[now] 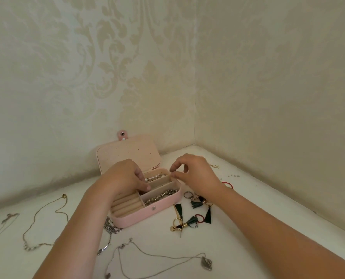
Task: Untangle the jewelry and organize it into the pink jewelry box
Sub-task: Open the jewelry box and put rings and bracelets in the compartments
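Left of the box: a thin gold chain (46, 218) lies loose on the white tabletop (248, 198); a silver link chain (109, 228) touches the box's near left corner.
Box position: the pink jewelry box (147, 213) sits near the corner of the papered walls.
Box axis: its long side runs from lower left to upper right, with the snap front facing the person.
Lid: the lid (127, 154) stands open behind the tray, leaning toward the wall.
Contents: padded ring rolls (127, 204) at front left, a pearl strand (155, 177) in the back compartment, a beaded bracelet (161, 195) in the front right compartment.
Left hand: the left hand (125, 176) curls down into the middle of the tray; a grip cannot be told.
Right hand: the right hand (193, 172) hovers over the box's far right corner, thumb and forefinger close together; whether they pinch anything cannot be told.
Right of the box: earrings with green tassels (195, 210) lie in a pile.
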The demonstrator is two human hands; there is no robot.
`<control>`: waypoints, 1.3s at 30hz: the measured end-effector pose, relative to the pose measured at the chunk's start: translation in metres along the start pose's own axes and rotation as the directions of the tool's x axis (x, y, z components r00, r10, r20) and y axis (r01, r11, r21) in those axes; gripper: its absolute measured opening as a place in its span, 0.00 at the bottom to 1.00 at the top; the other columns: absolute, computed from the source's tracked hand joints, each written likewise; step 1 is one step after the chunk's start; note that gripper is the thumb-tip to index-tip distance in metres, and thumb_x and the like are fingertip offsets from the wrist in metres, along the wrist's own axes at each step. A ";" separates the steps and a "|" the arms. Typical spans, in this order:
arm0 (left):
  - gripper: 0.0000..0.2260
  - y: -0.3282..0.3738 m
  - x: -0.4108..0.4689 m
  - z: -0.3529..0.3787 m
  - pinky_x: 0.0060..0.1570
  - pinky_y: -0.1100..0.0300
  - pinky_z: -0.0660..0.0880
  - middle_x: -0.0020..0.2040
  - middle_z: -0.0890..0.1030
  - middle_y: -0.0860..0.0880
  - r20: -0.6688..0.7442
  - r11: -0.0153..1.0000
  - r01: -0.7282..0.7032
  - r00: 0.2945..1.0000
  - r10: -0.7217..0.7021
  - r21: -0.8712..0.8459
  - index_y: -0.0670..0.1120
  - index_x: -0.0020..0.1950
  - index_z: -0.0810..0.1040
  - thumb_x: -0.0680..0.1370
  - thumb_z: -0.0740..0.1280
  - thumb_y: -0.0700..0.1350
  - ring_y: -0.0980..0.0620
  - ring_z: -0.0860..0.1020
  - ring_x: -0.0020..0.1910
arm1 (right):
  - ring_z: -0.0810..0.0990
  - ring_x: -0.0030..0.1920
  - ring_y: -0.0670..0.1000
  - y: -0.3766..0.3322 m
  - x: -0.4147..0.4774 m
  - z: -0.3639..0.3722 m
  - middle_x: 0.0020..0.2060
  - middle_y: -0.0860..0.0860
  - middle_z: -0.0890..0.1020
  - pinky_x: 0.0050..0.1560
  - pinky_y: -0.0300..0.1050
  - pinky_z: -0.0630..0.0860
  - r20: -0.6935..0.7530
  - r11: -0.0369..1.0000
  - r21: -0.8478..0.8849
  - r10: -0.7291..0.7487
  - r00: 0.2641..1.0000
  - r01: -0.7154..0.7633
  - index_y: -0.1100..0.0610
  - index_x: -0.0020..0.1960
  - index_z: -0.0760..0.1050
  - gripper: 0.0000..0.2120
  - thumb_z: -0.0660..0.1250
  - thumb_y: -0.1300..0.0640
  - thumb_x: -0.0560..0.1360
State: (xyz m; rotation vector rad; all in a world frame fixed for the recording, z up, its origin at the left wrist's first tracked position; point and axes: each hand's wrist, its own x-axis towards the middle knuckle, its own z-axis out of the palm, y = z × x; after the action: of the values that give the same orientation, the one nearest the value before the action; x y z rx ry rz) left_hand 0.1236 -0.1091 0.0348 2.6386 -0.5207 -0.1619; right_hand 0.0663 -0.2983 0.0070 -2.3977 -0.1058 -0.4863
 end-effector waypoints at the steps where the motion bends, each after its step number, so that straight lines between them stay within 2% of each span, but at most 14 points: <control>1: 0.07 0.000 0.000 0.001 0.41 0.62 0.71 0.35 0.81 0.53 -0.005 1.000 -0.002 1.000 0.002 0.006 0.50 0.33 0.81 0.65 0.78 0.48 0.56 0.77 0.39 | 0.71 0.36 0.38 0.003 0.001 -0.010 0.42 0.41 0.77 0.34 0.28 0.65 0.014 0.999 0.009 0.037 0.999 -0.037 0.52 0.47 0.81 0.04 0.70 0.57 0.73; 4: 0.06 0.000 -0.001 0.004 0.41 0.62 0.72 0.34 0.80 0.55 -0.012 0.999 -0.010 1.000 0.010 0.042 0.50 0.33 0.81 0.66 0.77 0.45 0.56 0.77 0.38 | 0.76 0.41 0.39 0.018 0.003 -0.046 0.46 0.46 0.81 0.39 0.28 0.68 0.120 0.969 -0.185 0.186 0.975 -0.162 0.54 0.49 0.81 0.06 0.72 0.60 0.71; 7: 0.10 -0.001 -0.001 0.004 0.36 0.67 0.70 0.33 0.78 0.57 -0.010 0.996 -0.022 1.000 0.023 0.087 0.52 0.31 0.78 0.67 0.74 0.40 0.60 0.74 0.35 | 0.80 0.50 0.48 0.036 0.002 -0.073 0.50 0.50 0.83 0.49 0.37 0.72 0.165 0.864 -0.422 0.370 0.914 -0.274 0.55 0.49 0.82 0.09 0.74 0.60 0.69; 10: 0.10 -0.001 0.001 0.006 0.35 0.68 0.68 0.33 0.77 0.57 -0.019 0.995 -0.030 0.999 0.032 0.091 0.52 0.32 0.77 0.67 0.75 0.40 0.60 0.73 0.35 | 0.78 0.48 0.47 0.046 -0.001 -0.081 0.48 0.48 0.82 0.48 0.38 0.73 0.225 0.816 -0.486 0.463 0.857 -0.314 0.54 0.49 0.82 0.11 0.76 0.56 0.67; 12: 0.08 0.000 0.003 0.008 0.35 0.66 0.68 0.33 0.77 0.56 -0.061 0.998 -0.026 0.998 0.029 0.051 0.50 0.33 0.77 0.68 0.75 0.43 0.58 0.74 0.36 | 0.77 0.44 0.45 0.048 -0.001 -0.081 0.45 0.47 0.82 0.45 0.37 0.73 0.242 0.809 -0.501 0.473 0.848 -0.308 0.54 0.48 0.82 0.11 0.76 0.55 0.67; 15: 0.09 0.004 0.004 0.010 0.34 0.64 0.67 0.34 0.77 0.55 -0.154 0.999 -0.045 0.987 0.042 -0.017 0.50 0.34 0.77 0.70 0.74 0.49 0.59 0.73 0.36 | 0.76 0.36 0.40 0.050 0.000 -0.081 0.35 0.46 0.82 0.37 0.33 0.70 0.284 0.818 -0.496 0.471 0.835 -0.292 0.55 0.41 0.82 0.02 0.74 0.57 0.69; 17: 0.08 0.009 0.005 0.013 0.35 0.63 0.68 0.34 0.78 0.55 -0.192 0.995 -0.080 0.979 0.068 -0.058 0.51 0.35 0.77 0.71 0.73 0.50 0.58 0.74 0.35 | 0.75 0.35 0.39 0.050 0.000 -0.080 0.32 0.45 0.81 0.35 0.31 0.69 0.314 0.820 -0.498 0.474 0.822 -0.283 0.55 0.37 0.81 0.04 0.72 0.58 0.71; 22: 0.07 0.020 0.002 0.021 0.33 0.64 0.68 0.34 0.79 0.54 -0.230 0.982 -0.170 0.962 0.147 -0.084 0.52 0.36 0.77 0.73 0.71 0.51 0.57 0.75 0.34 | 0.77 0.39 0.44 0.048 -0.001 -0.078 0.40 0.51 0.84 0.34 0.32 0.68 0.322 0.814 -0.531 0.450 0.833 -0.235 0.59 0.44 0.83 0.04 0.69 0.60 0.73; 26: 0.07 0.026 -0.001 0.026 0.33 0.66 0.67 0.34 0.79 0.54 -0.252 0.969 -0.219 0.950 0.184 -0.117 0.53 0.36 0.78 0.74 0.71 0.49 0.58 0.74 0.33 | 0.77 0.43 0.47 0.048 0.000 -0.078 0.46 0.52 0.83 0.34 0.32 0.68 0.301 0.817 -0.538 0.419 0.857 -0.210 0.57 0.48 0.81 0.06 0.71 0.62 0.71; 29: 0.06 0.027 -0.001 0.026 0.34 0.66 0.68 0.35 0.79 0.54 -0.259 0.964 -0.235 0.945 0.199 -0.120 0.53 0.37 0.78 0.74 0.70 0.48 0.58 0.74 0.34 | 0.74 0.42 0.48 0.048 -0.001 -0.077 0.43 0.49 0.77 0.33 0.34 0.67 0.326 0.829 -0.537 0.371 0.870 -0.153 0.53 0.42 0.75 0.07 0.70 0.63 0.71; 32: 0.06 0.026 -0.001 0.026 0.34 0.67 0.68 0.36 0.79 0.54 -0.259 0.964 -0.233 0.946 0.195 -0.125 0.53 0.37 0.79 0.74 0.71 0.48 0.58 0.74 0.35 | 0.70 0.35 0.45 0.049 -0.004 -0.077 0.37 0.45 0.73 0.32 0.36 0.66 0.365 0.849 -0.516 0.336 0.868 -0.111 0.50 0.36 0.68 0.13 0.70 0.62 0.70; 35: 0.05 0.027 -0.001 0.026 0.34 0.68 0.67 0.36 0.80 0.54 -0.260 0.958 -0.241 0.946 0.195 -0.155 0.52 0.38 0.80 0.74 0.70 0.48 0.58 0.74 0.35 | 0.71 0.35 0.45 0.046 -0.005 -0.082 0.36 0.45 0.74 0.34 0.38 0.67 0.370 0.900 -0.423 0.279 0.886 -0.107 0.50 0.36 0.69 0.12 0.72 0.61 0.69; 37: 0.04 0.030 -0.002 0.026 0.36 0.68 0.67 0.37 0.81 0.54 -0.253 0.940 -0.255 0.947 0.196 -0.227 0.50 0.40 0.81 0.74 0.70 0.48 0.59 0.75 0.35 | 0.72 0.34 0.47 0.039 -0.005 -0.089 0.35 0.47 0.76 0.36 0.39 0.68 0.340 0.967 -0.221 0.195 0.920 -0.123 0.54 0.37 0.72 0.10 0.72 0.62 0.69; 39: 0.03 0.035 -0.004 0.026 0.37 0.68 0.69 0.39 0.82 0.53 -0.222 0.889 -0.272 0.954 0.200 -0.369 0.51 0.42 0.82 0.73 0.71 0.49 0.61 0.75 0.34 | 0.72 0.34 0.49 0.029 -0.005 -0.094 0.35 0.51 0.78 0.39 0.44 0.69 0.287 0.990 0.068 0.100 0.953 -0.124 0.59 0.41 0.73 0.07 0.71 0.66 0.69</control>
State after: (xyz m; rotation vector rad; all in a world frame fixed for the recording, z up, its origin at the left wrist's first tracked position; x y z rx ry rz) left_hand 0.1031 -0.1477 0.0272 2.1478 -0.6663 0.0438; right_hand 0.0382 -0.3807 0.0530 -2.3599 -0.1134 -0.0815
